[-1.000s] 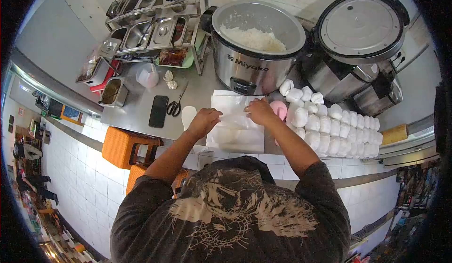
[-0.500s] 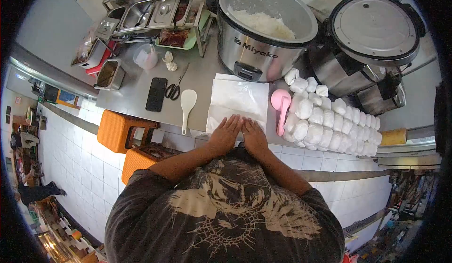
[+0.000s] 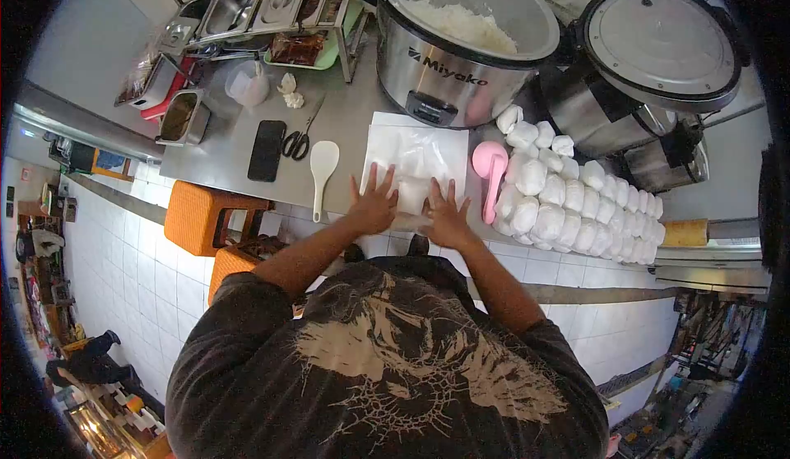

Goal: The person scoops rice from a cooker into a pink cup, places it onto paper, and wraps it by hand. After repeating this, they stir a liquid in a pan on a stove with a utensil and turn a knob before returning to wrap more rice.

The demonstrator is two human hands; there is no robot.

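Note:
A stack of white wrapping paper point(image 3: 415, 153) lies on the steel counter point(image 3: 222, 159) in front of me. A white rolled parcel point(image 3: 411, 195) sits on its near part. My left hand point(image 3: 374, 203) rests flat at the parcel's left end, fingers spread. At the parcel's right end my right hand point(image 3: 447, 215) lies flat too, fingers apart. Neither hand grips anything. A pink rice scoop point(image 3: 491, 169) lies just right of the paper, beside several stacked white wrapped parcels point(image 3: 568, 204).
An open Miyako rice cooker point(image 3: 461, 44) with rice stands behind the paper; a second cooker point(image 3: 658, 48) is lidded. A white rice paddle point(image 3: 322, 167), scissors point(image 3: 301, 138) and a black phone point(image 3: 266, 150) lie left. Steel condiment trays point(image 3: 263, 11) stand far left. Orange stools point(image 3: 202, 216) sit below.
My hands were at the paper's far edge, drew back together to the near edge, and now lie apart on either side of a rolled white parcel.

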